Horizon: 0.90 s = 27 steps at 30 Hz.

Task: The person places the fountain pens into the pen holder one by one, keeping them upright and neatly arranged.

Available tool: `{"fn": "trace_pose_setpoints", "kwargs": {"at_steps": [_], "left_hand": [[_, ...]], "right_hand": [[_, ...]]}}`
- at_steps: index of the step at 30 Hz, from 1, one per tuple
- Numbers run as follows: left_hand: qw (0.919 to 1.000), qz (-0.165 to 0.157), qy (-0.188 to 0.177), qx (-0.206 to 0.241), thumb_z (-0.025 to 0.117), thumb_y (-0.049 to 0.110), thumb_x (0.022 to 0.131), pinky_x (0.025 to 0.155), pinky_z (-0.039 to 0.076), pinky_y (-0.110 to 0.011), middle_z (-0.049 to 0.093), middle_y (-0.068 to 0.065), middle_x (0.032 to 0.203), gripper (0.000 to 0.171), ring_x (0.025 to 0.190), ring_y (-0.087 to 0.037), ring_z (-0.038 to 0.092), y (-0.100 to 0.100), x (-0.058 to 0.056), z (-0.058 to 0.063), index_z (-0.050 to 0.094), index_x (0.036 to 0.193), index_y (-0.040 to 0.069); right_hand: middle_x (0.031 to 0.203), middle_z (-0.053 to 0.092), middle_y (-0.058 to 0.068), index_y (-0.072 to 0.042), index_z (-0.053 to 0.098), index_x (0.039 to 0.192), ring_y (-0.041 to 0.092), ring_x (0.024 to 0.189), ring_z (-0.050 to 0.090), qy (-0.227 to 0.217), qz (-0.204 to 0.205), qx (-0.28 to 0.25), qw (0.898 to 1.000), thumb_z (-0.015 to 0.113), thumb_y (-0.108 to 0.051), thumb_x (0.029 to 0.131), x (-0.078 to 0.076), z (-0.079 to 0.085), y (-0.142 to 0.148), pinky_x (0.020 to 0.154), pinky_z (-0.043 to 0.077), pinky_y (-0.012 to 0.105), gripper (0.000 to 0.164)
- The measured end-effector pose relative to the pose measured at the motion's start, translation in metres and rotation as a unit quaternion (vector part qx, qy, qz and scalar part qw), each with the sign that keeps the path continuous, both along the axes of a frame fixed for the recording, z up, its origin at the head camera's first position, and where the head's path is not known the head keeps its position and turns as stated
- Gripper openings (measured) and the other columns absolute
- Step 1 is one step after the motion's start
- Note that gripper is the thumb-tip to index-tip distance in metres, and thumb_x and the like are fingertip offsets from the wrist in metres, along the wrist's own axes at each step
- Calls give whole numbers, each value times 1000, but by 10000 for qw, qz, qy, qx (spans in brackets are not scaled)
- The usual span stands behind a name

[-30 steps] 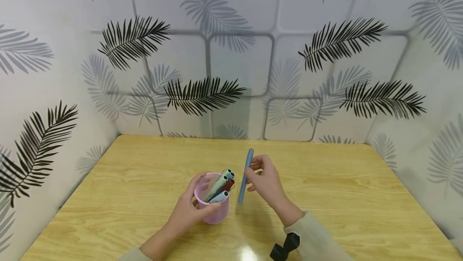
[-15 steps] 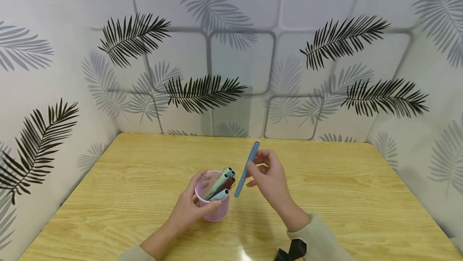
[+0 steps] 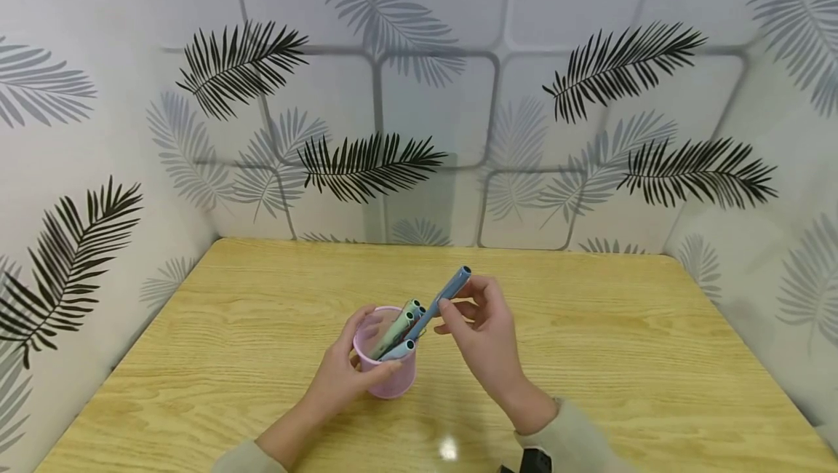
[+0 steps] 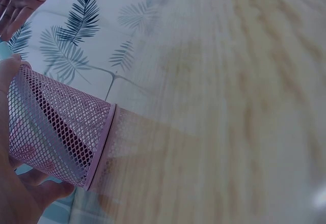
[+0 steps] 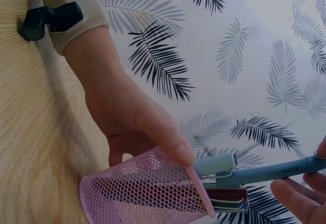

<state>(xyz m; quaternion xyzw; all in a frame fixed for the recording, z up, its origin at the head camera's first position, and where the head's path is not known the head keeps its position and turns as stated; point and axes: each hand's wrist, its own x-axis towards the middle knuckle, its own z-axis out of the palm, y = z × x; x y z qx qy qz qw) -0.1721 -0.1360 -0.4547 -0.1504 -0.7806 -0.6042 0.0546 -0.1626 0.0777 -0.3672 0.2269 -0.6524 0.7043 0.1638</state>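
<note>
My left hand (image 3: 334, 375) holds a pink mesh pen cup (image 3: 395, 383) by its side, thumb near the rim. Several capped pens lean inside, including a mint green pen (image 3: 390, 336) and a light blue pen (image 3: 398, 350). A dark red pen (image 5: 227, 194) shows in the right wrist view. Between thumb and fingers, my right hand (image 3: 484, 342) pinches a blue pen (image 3: 448, 291) near its upper part. This pen tilts down to the left, its lower end at the cup's mouth among the others. How deep that end sits is hidden.
A wood-grain table (image 3: 622, 356) lies under both hands. Behind it stands a wall (image 3: 432, 116) covered in leaf-patterned paper. A black wrist camera (image 3: 535, 460) sits at the right sleeve (image 3: 576, 440).
My right hand has tilted the blue pen further over, bringing its lower end from beside the cup to the cup's mouth. The left hand and cup have stayed nearly still.
</note>
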Motion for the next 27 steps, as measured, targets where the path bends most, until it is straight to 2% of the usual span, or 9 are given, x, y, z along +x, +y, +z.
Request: {"fn": "trace_pose_setpoints", "kwargs": {"at_steps": [3,7,14,21,27], "left_hand": [[10000,-6,37,-12,81,26,72,91,45,-45,45,-4,135,81,121,-26,46,0,0,0,35,138,35],[10000,10,22,-47,81,27,73,91,45,-47,45,-3,136,81,121,-27,46,0,1,1,34,138,35],[10000,-15,49,-67,80,23,74,91,45,-49,44,-7,136,82,121,-29,45,-1,-1,-1,33,140,31],[9998,-111,138,39,80,15,73,92,44,-52,42,-12,138,84,122,-33,44,-1,-1,-2,32,141,24],[9999,-2,70,-75,81,20,73,89,47,-44,44,-8,136,83,118,-30,48,-1,-1,-2,33,140,30]], "right_hand": [[95,54,17,2,47,109,27,80,64,114,34,101,9999,62,2,87,2,-5,-1,63,57,39,26],[95,56,16,2,49,107,23,82,63,151,41,308,9994,63,4,86,4,-10,-3,63,56,36,26],[92,60,14,1,52,104,21,81,60,31,-219,920,9955,64,9,82,6,-16,-4,57,53,27,26],[89,61,4,-8,58,100,16,72,59,-96,-262,1410,9896,68,-3,84,4,-21,-3,53,50,26,19],[79,57,-2,-15,62,92,12,63,54,-263,-280,1989,9793,71,-7,83,3,-27,-5,52,49,25,15]]}}
